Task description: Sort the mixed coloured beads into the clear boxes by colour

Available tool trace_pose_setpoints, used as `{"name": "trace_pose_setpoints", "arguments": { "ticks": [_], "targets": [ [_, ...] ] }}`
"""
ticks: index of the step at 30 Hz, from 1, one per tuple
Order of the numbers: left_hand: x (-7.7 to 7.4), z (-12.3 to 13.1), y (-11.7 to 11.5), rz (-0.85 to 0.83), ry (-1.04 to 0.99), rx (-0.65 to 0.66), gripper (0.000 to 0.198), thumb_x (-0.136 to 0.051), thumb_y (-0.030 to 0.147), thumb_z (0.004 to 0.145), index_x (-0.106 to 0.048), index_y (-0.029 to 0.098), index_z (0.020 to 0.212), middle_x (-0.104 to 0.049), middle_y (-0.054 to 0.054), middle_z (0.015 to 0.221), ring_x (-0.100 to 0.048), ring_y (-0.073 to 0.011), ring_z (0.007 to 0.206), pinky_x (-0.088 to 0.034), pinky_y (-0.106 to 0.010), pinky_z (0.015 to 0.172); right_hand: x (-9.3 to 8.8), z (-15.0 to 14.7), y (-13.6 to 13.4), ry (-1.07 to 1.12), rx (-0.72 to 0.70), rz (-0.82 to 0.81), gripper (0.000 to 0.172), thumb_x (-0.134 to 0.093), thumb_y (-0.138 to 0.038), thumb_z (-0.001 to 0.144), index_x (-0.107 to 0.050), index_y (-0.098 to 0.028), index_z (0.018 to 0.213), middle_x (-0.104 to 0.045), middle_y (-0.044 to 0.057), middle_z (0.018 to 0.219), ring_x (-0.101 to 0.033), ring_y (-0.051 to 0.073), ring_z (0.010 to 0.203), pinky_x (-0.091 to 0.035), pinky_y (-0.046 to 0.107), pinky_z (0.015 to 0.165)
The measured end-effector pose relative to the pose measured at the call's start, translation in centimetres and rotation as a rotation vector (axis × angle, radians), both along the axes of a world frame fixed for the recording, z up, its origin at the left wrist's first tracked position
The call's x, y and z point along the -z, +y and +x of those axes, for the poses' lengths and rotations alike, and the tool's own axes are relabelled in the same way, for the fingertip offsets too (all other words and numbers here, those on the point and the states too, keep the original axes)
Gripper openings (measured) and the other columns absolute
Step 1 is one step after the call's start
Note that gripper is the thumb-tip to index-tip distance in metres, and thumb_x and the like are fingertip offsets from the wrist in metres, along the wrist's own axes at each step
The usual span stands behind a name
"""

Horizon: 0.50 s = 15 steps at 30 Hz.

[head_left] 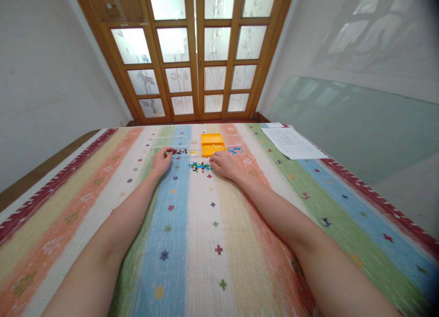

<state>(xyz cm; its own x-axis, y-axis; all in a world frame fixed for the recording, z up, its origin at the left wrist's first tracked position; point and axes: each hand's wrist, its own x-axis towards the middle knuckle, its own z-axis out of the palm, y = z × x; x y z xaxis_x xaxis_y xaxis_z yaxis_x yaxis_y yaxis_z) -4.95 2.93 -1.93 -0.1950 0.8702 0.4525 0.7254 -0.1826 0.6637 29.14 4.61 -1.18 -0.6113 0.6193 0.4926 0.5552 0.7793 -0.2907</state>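
Observation:
My left hand (162, 160) is at the left clear plastic box, its fingertips pinched together beside a row of small dark red pieces (180, 152). What the pinch holds, if anything, is too small to make out. A few green pieces (156, 151) show just left of that hand. My right hand (223, 164) rests at the right edge of a loose pile of small mixed pieces (200, 167), blue, green and dark red. Its fingers are bent and drawn together, with the tips touching the pile's edge; anything in them is hidden. Behind it stands an open yellow box (212, 139) with white pieces inside.
Blue pieces (235, 150) lie in a clear box right of the yellow one, and yellow pieces (194, 153) lie to its left. A printed paper sheet (291, 143) is at the far right of the striped tablecloth (200, 244). Glazed wooden doors (199, 65) stand beyond.

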Motion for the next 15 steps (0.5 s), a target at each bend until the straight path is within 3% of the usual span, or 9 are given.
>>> {"name": "trace_pose_setpoints", "arguments": {
  "ticks": [8,15],
  "targets": [
    [-0.5,3.1,-1.3,-0.040,0.325,0.383,0.025,-0.055,0.026,0.096,-0.073,0.022,0.112,-0.070,-0.006,0.109,-0.065,-0.0210,0.094,-0.052,-0.036,0.090,0.1,-0.4,-0.6,-0.083,-0.135,-0.002,0.006,-0.066,-0.023,0.092,-0.071,-0.021,0.094,-0.068,0.009,0.108,-0.060,0.024,0.102,-0.045,0.036,0.091],
    [-0.7,4.1,-1.8,-0.037,0.498,0.511,0.024,-0.055,0.026,0.097,-0.075,0.023,0.110,-0.069,-0.007,0.112,-0.063,-0.0244,0.110,-0.049,-0.040,0.102,0.4,-0.4,-0.3,-0.066,-0.160,-0.037,0.009,-0.063,-0.016,0.092,-0.070,-0.021,0.096,-0.068,0.008,0.108,-0.059,0.024,0.103,-0.044,0.036,0.092]
  ]
}}
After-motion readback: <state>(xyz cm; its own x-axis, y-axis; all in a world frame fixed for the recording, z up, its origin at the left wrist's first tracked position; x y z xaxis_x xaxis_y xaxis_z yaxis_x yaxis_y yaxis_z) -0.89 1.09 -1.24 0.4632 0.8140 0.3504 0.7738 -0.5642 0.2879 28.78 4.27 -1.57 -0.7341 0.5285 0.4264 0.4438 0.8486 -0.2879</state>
